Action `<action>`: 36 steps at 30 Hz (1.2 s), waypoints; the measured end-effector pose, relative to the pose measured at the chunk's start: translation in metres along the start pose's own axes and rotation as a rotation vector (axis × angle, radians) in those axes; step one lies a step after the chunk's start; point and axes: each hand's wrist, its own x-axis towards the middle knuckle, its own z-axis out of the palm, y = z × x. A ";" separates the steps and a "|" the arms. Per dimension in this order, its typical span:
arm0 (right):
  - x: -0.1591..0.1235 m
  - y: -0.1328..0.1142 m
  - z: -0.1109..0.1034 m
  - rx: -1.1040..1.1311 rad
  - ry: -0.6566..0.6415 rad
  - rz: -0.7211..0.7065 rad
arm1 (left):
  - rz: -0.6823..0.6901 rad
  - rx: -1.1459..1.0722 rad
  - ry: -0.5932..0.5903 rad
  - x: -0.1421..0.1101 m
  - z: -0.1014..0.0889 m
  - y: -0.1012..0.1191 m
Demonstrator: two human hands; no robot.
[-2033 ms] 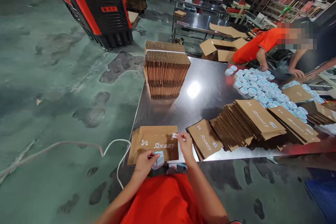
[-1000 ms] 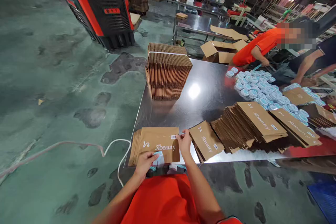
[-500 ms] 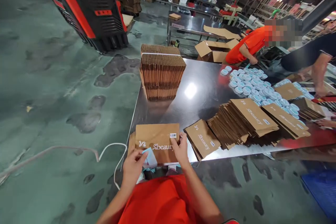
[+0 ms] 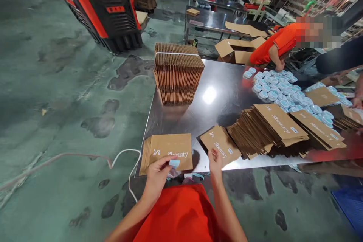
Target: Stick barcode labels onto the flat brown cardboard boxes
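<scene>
Where the left hand (image 4: pixel 157 179) overlaps a mailer (image 4: pixel 176 141), print is hidden. Its fingers (image 4: pixel 163 161) pinch a blue tag (image 4: pixel 174 163); right fingers (image 4: pixel 213 155) touch another mailer (image 4: pixel 219 140).

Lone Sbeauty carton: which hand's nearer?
Right: the right hand is at the lone Sbeauty carton's near edge; the left hand, pinching a pale blue piece, is farther left, over the next pile.

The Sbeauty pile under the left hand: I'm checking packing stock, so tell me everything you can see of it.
The pile of flat kraft-brown card packets lies on the near edge of the stainless steel table. Its top packet shows a white curl logo and white "Sbeauty" lettering, partly covered. The packets fan out slightly along the left side. The left hand overlaps its lower edge, pinching a small pale blue piece above the top packet.
</scene>
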 end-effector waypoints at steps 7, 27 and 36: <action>-0.064 -0.086 0.051 0.158 -0.629 -0.057 | 0.100 -0.016 -0.033 -0.003 -0.007 0.005; -0.067 -0.096 0.046 0.114 -0.649 0.022 | 0.123 0.296 -0.072 -0.003 -0.010 0.008; -0.007 -0.038 0.061 -0.146 -0.310 -0.055 | -0.067 0.264 0.005 0.013 -0.019 -0.039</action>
